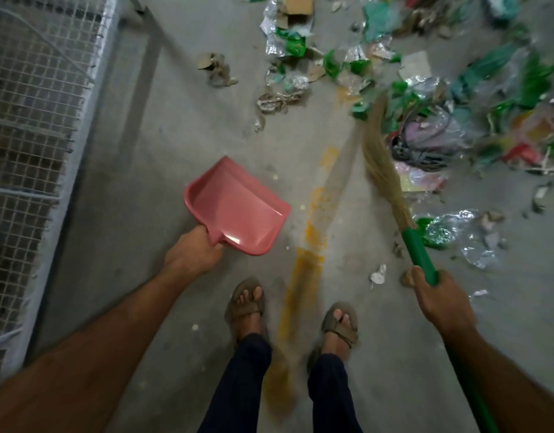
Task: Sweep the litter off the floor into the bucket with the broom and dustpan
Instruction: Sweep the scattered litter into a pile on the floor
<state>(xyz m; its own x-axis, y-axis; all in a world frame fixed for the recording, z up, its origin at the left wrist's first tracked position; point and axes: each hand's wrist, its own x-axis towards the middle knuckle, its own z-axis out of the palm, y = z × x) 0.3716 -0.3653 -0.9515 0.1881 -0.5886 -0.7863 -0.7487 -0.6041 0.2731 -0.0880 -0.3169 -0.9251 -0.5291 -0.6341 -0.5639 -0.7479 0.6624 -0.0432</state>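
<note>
Far out to the left of the left hand (192,250), a cage (35,135) of thin grey wire mesh in a pale metal frame is seen standing on the floor (138,189), which is smooth grey concrete, dusty and speckled. The left hand is curled round the short handle of a dustpan (238,204); the pan is of smooth, glossy pink plastic, flat-bottomed with low rounded walls, and is held just above and to the right of that hand, with its straight open edge turned away from the person. Below and between the two hands, two feet in worn brown strap sandals (246,303) are planted on the floor, with dark trouser legs (238,385) above them. A chipped, patchy yellow painted line (310,245) is seen running between the feet and onward between the hands. The right hand (439,300) is wrapped round the smooth green plastic handle of a broom (385,170). From that hand the broom is slanted up and to the left; its head is a long, tapering bundle of dry straw-coloured fibres, blurred at the tip, which reaches the near edge of the litter (425,89). The litter is spread well beyond and to the right of the right hand: crumpled clear film, torn green wrappers, scraps of brown cardboard, shiny foil and a tangle of dark cord. No bucket is in view.
</note>
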